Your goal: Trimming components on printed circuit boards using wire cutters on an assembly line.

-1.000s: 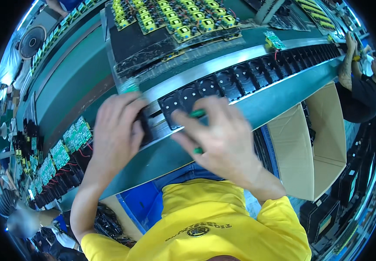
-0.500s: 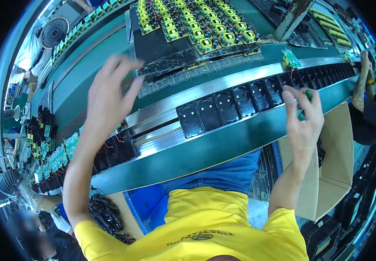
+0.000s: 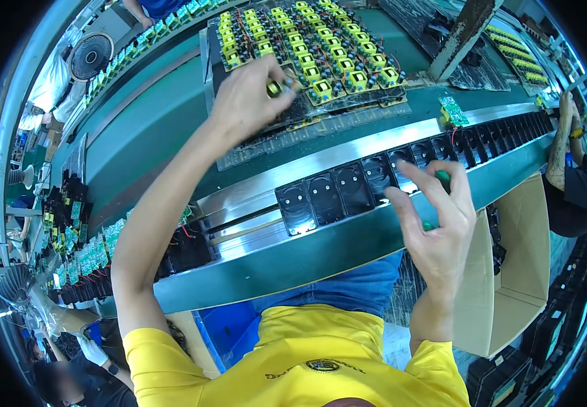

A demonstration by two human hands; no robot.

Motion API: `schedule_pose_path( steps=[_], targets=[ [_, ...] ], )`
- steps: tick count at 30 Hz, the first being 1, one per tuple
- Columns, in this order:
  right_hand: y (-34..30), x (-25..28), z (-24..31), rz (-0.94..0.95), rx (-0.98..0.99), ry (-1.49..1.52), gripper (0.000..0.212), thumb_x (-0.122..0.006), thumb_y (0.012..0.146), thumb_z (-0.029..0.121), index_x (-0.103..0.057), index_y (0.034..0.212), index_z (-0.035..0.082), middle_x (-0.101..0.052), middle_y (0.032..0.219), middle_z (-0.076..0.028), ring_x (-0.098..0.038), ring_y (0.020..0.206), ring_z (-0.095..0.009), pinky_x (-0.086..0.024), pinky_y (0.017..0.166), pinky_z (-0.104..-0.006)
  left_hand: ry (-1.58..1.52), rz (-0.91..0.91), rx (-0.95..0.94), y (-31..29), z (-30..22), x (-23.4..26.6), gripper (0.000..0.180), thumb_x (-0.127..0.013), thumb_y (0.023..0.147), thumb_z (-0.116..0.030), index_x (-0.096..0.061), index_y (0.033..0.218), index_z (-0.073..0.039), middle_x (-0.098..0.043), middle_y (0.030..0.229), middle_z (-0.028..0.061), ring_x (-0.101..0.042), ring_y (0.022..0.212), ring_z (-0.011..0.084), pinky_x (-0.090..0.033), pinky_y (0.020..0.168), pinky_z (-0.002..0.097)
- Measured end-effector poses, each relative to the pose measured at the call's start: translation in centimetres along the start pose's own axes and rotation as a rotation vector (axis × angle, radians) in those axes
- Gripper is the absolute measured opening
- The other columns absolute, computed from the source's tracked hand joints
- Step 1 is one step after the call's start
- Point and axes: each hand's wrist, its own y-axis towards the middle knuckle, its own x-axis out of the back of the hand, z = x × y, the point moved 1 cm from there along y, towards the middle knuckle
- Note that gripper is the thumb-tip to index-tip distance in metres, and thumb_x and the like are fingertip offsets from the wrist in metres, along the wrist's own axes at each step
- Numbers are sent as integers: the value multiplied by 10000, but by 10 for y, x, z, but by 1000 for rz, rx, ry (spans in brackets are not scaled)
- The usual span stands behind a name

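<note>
Left hand at board tray, right hand over case row.
Our left hand [image 3: 249,102] pinches a yellow board [image 3: 274,88] at the tray's [image 3: 252,146] near edge; right hand [image 3: 436,217] grips a green tool [image 3: 442,178], nearer the black cases [image 3: 347,190], whose row runs left–right.

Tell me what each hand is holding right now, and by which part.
The left hand pinches a small yellow coil part by its sides at the fingertips. The right hand grips a green tool around its handle.
</note>
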Motion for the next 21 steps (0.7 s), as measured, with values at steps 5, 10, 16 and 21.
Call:
schedule_pose_path(
  steps=[5, 10, 16, 21],
  targets=[
    [20, -29, 33, 59, 30, 220, 305, -916, 894, 78, -875, 1197, 72, -658, 1144, -89, -608, 931, -204, -498, 813, -331, -444, -98, -302, -100, -64, 48, 661, -809, 889, 28, -570, 1500, -54, -802, 1217, 108, -792, 1054, 248, -624, 935, 370],
    [21, -43, 50, 125, 71, 462, 317, -917, 881, 56, -867, 1194, 62, -643, 1148, -103, -578, 928, -204, -486, 820, -325, -264, -193, -428, -142, -78, 77, 833, -775, 879, -16, -425, 1635, -24, -751, 1236, 184, -758, 970, 320, -625, 856, 407],
    [13, -41, 51, 234, 1, 873, 229, -922, 841, 26, -877, 1061, 72, -630, 1099, -84, -571, 903, -187, -474, 780, -297, -502, -55, -305, -161, -67, 89, 813, -707, 874, 15, -398, 1626, -9, -689, 1353, 212, -738, 1023, 305, -629, 833, 383],
    [6, -50, 49, 205, 39, 1287, 153, -951, 810, 38, -862, 929, 73, -605, 1100, -76, -556, 937, -197, -472, 830, -312, -1299, 436, -81, -182, -74, 69, 534, -623, 917, 11, -478, 1429, -24, -636, 1267, 184, -692, 937, 262, -573, 727, 336]
  ],
)
